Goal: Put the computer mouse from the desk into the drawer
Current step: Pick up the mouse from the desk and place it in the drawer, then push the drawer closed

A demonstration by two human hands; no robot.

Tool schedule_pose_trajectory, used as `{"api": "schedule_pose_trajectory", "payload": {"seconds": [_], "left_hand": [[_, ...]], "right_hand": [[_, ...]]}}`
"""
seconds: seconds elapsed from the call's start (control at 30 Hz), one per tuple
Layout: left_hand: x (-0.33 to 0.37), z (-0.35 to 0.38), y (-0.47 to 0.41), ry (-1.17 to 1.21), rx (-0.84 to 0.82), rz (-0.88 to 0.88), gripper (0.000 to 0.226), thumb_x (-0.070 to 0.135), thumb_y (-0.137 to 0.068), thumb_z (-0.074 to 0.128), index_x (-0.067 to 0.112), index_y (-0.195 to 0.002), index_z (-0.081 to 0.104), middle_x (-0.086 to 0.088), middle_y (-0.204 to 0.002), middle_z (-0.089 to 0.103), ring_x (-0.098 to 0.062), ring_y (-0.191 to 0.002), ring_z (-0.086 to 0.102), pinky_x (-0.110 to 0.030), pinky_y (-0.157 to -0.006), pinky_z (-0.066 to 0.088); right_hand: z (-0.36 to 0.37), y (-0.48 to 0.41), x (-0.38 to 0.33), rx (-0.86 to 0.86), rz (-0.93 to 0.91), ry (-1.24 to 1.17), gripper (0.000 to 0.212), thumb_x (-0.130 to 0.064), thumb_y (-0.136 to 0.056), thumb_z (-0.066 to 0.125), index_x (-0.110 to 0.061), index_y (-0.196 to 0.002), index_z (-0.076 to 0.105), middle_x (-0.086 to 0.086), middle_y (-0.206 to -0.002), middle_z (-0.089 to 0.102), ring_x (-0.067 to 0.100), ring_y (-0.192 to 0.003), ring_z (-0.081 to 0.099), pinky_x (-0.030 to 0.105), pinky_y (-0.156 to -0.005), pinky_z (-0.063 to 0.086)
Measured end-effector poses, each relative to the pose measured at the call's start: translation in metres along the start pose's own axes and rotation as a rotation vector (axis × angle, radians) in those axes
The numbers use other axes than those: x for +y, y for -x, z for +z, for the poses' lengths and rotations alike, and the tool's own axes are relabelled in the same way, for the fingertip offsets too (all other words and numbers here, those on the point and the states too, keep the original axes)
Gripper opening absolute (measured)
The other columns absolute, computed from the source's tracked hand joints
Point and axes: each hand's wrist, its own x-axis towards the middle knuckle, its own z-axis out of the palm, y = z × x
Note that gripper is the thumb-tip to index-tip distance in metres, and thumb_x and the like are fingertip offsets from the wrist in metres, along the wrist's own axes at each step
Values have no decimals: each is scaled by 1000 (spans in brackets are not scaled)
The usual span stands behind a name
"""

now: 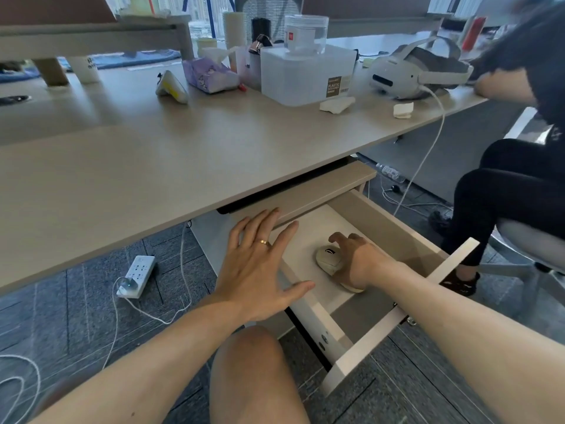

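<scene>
A cream computer mouse point(327, 259) lies on the white floor of the open drawer point(400, 321), which is pulled out from under the beige desk point(146, 166). My right hand point(360, 260) reaches into the drawer and its fingers curl over the mouse's right side, holding it against the drawer floor. My left hand point(260, 267) hovers flat with spread fingers over the drawer's left edge, holding nothing; a ring sits on one finger.
On the desk stand a clear plastic container point(305, 73), a tissue pack point(209, 75), a white headset point(415, 71) with a cable, and crumpled tissues. A power strip point(136, 275) and cables lie on the carpet. Another person sits at the right point(504, 191). My knee point(253, 371) is below the drawer.
</scene>
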Motion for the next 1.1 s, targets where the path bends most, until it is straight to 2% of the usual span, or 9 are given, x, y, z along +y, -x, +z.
{"api": "schedule_pose_trajectory", "payload": {"seconds": [0.17, 0.3, 0.43, 0.57, 0.73, 0.87, 0.93, 1.03, 1.1], "left_hand": [[1, -2, 1, -2, -2, -7, 101, 86, -76, 41, 27, -157, 25, -10, -166, 18, -27, -150, 14, -48, -120, 11], [1, -2, 1, 2, -2, -1, 102, 87, -76, 40, 27, -157, 25, -9, -166, 18, -27, -149, 17, -47, -119, 13], [-1, -5, 1, 39, 1, 5, 108, 89, -73, 42, 30, -159, 16, -4, -167, 17, -23, -150, 16, -44, -119, 13], [-3, -8, -1, 71, -16, -5, 119, 94, -69, 39, 28, -160, -1, 2, -168, 10, -17, -151, 11, -41, -120, 12], [0, -17, -1, 123, -55, -46, 129, 95, -64, 44, 25, -159, -7, 2, -168, 11, -17, -151, 10, -37, -119, 9], [0, -26, -3, 141, -169, -52, 134, 96, -61, 48, 25, -158, -13, 5, -169, -3, -14, -152, -2, -35, -121, -1], [1, -31, -3, 148, -216, -57, 136, 96, -61, 49, 24, -158, -14, 6, -168, -8, -12, -152, -6, -34, -121, -5], [2, -34, -5, 153, -253, -67, 137, 95, -61, 51, 22, -159, -13, 5, -169, -8, -12, -152, -7, -35, -122, -5], [3, -35, -5, 152, -251, -67, 137, 95, -61, 51, 22, -159, -11, 4, -169, -7, -12, -152, -6, -34, -121, -5]], "right_hand": [[1, 1, -1, -18, -4, 11, 89, -34, -77, 75, -23, -152, 28, 11, -135, 46, 34, -119, 55, 35, -91, 48], [-16, 12, -2, 29, -28, -25, 92, -47, -76, 75, -26, -152, 26, 10, -133, 48, 32, -118, 54, 39, -92, 48], [-45, 53, 11, 321, -119, -102, 77, -57, -85, 61, -24, -149, 33, 4, -140, 47, 24, -130, 46, 41, -102, 45], [-48, 99, 37, 539, -151, -194, 72, -53, -87, 60, -28, -149, 35, -6, -147, 42, 14, -138, 34, 36, -111, 32], [-10, 126, 62, 664, 78, -303, 77, -55, -89, 55, -28, -154, 24, 0, -161, 23, 21, -149, 17, 47, -119, 19], [15, 139, 52, 652, 246, -707, 88, -51, -92, 56, -23, -159, 5, -5, -166, -1, 16, -152, 1, 41, -119, 12], [20, 137, 45, 644, 269, -890, 90, -47, -93, 57, -29, -159, -3, -7, -166, -1, 16, -151, 10, 37, -116, 19], [21, 129, 37, 629, 280, -1075, 84, -38, -98, 53, -37, -158, -5, 1, -161, 20, 17, -135, 33, 33, -104, 28], [21, 125, 36, 617, 292, -1141, 85, -39, -98, 53, -42, -156, -8, -1, -160, 22, 15, -132, 35, 37, -107, 30]]}}
